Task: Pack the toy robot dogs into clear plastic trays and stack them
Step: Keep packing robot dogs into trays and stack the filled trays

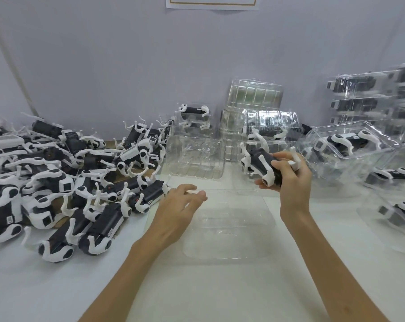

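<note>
Clear plastic tray (229, 231) lies on the white tabletop (220, 293) between the two hands. Right hand (292, 180) grips a black-and-white toy robot dog (257, 163) above its far edge. Left hand (180, 203) hovers, fingers loose and holding nothing, beside the dog pile (57, 182).

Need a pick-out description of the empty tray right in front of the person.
On the white table, look between the pile of loose toy dogs at left and the packed trays at right. The clear tray lies at centre, nearest the person. Unlike the tilted empty tray behind it, it lies flat.
</note>
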### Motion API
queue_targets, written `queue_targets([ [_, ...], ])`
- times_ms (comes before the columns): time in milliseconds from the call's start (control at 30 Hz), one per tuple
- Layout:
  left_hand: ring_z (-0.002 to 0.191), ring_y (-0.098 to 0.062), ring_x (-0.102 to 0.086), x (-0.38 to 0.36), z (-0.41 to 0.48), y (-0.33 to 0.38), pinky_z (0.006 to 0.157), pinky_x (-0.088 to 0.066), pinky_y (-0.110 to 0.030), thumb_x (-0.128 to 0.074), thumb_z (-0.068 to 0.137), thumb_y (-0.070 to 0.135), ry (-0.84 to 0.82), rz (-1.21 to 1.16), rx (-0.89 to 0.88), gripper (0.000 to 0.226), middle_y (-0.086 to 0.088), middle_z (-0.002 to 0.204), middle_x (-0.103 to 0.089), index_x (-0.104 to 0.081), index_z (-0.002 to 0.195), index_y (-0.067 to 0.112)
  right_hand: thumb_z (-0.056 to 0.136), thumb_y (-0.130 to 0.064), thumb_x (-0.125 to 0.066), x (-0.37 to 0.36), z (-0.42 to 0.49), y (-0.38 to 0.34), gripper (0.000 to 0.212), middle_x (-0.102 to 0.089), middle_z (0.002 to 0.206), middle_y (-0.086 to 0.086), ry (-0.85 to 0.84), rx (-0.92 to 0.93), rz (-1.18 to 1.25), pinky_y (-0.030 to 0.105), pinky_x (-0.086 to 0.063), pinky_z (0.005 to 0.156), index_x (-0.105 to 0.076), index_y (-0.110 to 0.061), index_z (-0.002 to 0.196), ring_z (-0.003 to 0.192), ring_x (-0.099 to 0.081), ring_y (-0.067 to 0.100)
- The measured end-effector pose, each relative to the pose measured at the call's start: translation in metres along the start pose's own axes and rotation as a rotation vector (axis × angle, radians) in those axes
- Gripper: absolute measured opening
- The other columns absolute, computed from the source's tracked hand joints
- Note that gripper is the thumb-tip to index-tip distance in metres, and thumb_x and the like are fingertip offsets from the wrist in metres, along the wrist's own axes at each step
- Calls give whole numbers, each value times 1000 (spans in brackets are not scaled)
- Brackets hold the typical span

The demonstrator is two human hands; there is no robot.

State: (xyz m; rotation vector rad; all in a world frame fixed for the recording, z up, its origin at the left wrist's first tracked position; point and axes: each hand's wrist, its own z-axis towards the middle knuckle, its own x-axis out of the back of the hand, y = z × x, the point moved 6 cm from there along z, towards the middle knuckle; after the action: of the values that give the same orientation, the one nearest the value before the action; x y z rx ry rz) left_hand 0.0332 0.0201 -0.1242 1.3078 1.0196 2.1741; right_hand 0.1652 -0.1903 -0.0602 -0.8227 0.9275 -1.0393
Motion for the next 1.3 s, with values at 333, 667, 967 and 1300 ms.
queue_targets([
  [333, 45, -17, -32, 26, -10, 23, 57, -34, -15, -42, 94, 52, 296, -396, -167, 51, -9, 47, -33, -77, 72, 21, 91, 2, -54, 3, 1, 1, 11, -62, 79, 13, 19, 29, 25, 29, -51, 44, -61, -5, 93, 58, -61, 38],
  [667, 139, -9, -34, 13, 2, -17, 105, -25, -25, -55, 99, 34, 112, 210, 26, 33, 9, 145, -47, -60, 131, 27, 91, 2, -64, -17, -2, 5, 24, -68, 103, 10, -259, 58, -120, 25, -56, 58, -61, -10, 112, 73, -74, 23],
  [967, 110, 3, -57, 2, 1, -12, 95, -44, -31, -45, 83, 49, -4, 14, 0, 39, 26, 137, -50, -58, 120, 48, 82, -4, -77, -29, -11, 13, 34, -70, 99, -15, -549, 180, -434, 44, -56, 81, -72, -29, 105, 86, -66, 24],
  [1300, 111, 6, -52, 0, 3, -16, 94, -41, -28, -44, 85, 46, -2, -3, -14, 37, 28, 131, -49, -55, 121, 47, 81, -12, -80, -34, -17, 26, 32, -70, 96, -23, -652, 157, -609, 2, -37, 81, -73, -36, 101, 96, -59, -5],
])
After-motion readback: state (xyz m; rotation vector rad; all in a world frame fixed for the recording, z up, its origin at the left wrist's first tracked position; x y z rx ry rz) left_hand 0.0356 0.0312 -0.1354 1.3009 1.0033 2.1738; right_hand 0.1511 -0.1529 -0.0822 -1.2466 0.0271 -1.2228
